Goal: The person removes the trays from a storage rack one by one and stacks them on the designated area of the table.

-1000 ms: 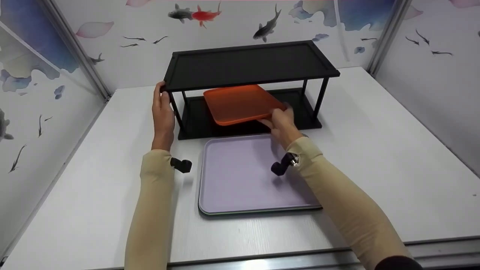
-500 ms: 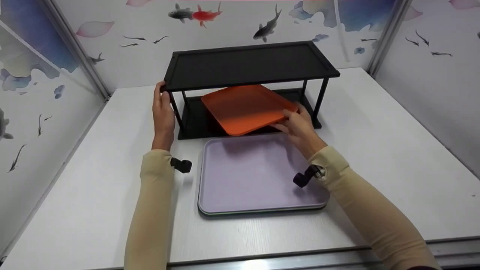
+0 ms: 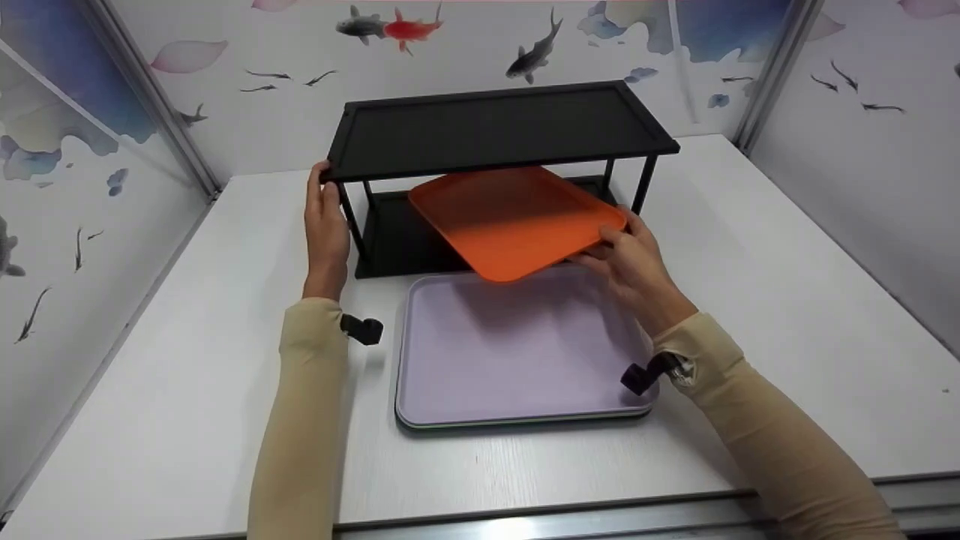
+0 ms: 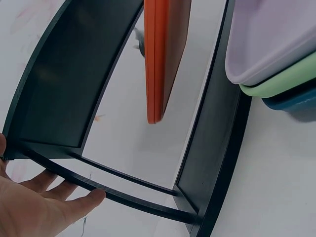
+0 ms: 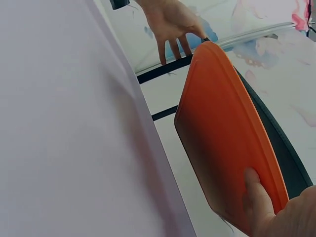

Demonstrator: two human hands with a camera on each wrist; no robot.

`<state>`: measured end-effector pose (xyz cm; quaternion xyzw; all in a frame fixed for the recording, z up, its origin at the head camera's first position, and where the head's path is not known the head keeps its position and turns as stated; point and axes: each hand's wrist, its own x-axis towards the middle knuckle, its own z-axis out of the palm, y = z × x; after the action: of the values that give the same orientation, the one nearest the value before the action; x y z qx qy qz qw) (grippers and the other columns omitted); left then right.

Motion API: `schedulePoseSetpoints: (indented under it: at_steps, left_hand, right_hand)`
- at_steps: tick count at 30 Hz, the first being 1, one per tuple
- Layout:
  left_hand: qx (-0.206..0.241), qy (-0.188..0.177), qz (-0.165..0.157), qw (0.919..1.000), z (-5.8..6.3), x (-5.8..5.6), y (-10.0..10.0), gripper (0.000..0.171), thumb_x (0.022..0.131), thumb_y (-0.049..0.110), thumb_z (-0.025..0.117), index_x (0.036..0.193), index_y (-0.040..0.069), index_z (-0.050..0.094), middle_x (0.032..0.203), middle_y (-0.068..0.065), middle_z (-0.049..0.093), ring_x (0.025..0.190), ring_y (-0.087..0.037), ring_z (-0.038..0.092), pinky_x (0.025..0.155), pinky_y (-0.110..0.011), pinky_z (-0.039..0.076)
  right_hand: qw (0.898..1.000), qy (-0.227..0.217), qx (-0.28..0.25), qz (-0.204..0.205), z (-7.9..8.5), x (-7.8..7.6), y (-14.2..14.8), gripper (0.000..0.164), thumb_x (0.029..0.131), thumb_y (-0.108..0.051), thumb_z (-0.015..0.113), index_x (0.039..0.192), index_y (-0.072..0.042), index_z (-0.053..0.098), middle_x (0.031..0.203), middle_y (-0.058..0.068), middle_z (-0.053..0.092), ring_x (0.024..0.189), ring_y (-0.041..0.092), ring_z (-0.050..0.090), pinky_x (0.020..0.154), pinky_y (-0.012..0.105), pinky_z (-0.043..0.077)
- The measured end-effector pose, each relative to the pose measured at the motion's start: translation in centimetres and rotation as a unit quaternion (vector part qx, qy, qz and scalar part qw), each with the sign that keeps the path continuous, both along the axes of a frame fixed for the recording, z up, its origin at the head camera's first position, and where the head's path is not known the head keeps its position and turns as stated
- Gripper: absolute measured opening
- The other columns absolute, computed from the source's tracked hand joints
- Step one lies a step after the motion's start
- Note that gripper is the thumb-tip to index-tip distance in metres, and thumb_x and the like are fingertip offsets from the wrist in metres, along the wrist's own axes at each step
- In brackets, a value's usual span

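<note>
My right hand point(image 3: 637, 270) holds an orange tray point(image 3: 517, 225) by its near right corner, thumb on the upper face and fingers beneath. The tray tilts, partly under the top shelf of a black two-tier rack point(image 3: 502, 131), its near corner jutting out over a lavender tray point(image 3: 487, 360). My left hand point(image 3: 327, 232) grips the rack's left front corner, one fingertip at the top shelf's edge. In the left wrist view, more fingers of the left hand point(image 4: 39, 205) lie against the front post point(image 4: 123, 197). The orange tray's far edge is hidden beneath the shelf.
Beneath the lavender tray lie a green tray point(image 4: 291, 76) and a dark blue tray point(image 4: 291, 101), stacked on the white table point(image 3: 787, 315) before the rack. Printed walls point(image 3: 450, 67) enclose the back and sides. A metal rail point(image 3: 540, 521) edges the front.
My right hand has moved right and toward me, drawing the orange tray further out of the rack and turning it. My left hand and the rack stay in place.
</note>
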<state>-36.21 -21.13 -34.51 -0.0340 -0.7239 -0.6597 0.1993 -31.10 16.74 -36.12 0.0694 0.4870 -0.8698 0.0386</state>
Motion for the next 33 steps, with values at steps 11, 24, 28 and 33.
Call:
schedulePoseSetpoints:
  at_steps: [11,24,28,33]
  left_hand:
    - [-0.009,0.009,0.005,0.9999,-1.6,-1.4,-0.8,0.047,0.114,0.033,0.029,0.160,0.024,0.030,0.167,0.003,0.028,0.150,-0.004,0.026,0.120,-0.022,0.023]
    - [-0.007,0.014,0.007,0.9999,-1.8,-1.6,-0.7,0.047,0.114,0.031,0.029,0.160,0.022,0.031,0.166,0.002,0.029,0.150,-0.005,0.028,0.120,-0.022,0.024]
    - [-0.004,0.010,0.001,0.9999,-1.7,-1.7,-0.7,0.047,0.114,0.030,0.029,0.160,0.022,0.030,0.166,0.002,0.029,0.150,-0.006,0.027,0.120,-0.023,0.024]
    - [0.001,0.005,-0.001,1.0000,-0.7,-0.7,-0.2,0.047,0.114,0.025,0.029,0.160,0.017,0.031,0.166,-0.001,0.030,0.151,-0.009,0.028,0.120,-0.024,0.025]
  right_hand:
    - [1.000,-0.009,-0.023,-0.002,-0.1,2.0,3.4,0.073,0.110,-0.013,0.042,0.165,-0.031,-0.002,0.170,0.006,0.011,0.139,0.026,0.043,0.095,0.034,0.055]
    - [0.999,0.018,-0.034,-0.014,-1.1,3.6,7.1,0.083,0.106,-0.017,0.055,0.166,-0.029,-0.001,0.167,0.005,0.018,0.119,0.025,0.056,0.089,0.038,0.059]
    - [0.999,0.029,-0.035,-0.020,-1.4,4.1,8.3,0.084,0.106,-0.017,0.055,0.166,-0.026,-0.003,0.157,0.004,0.030,0.105,0.022,0.061,0.084,0.036,0.061]
    - [0.999,0.037,-0.023,-0.027,-1.7,4.5,9.6,0.084,0.106,-0.020,0.057,0.166,-0.025,-0.002,0.141,0.000,0.040,0.104,0.022,0.058,0.084,0.034,0.060]
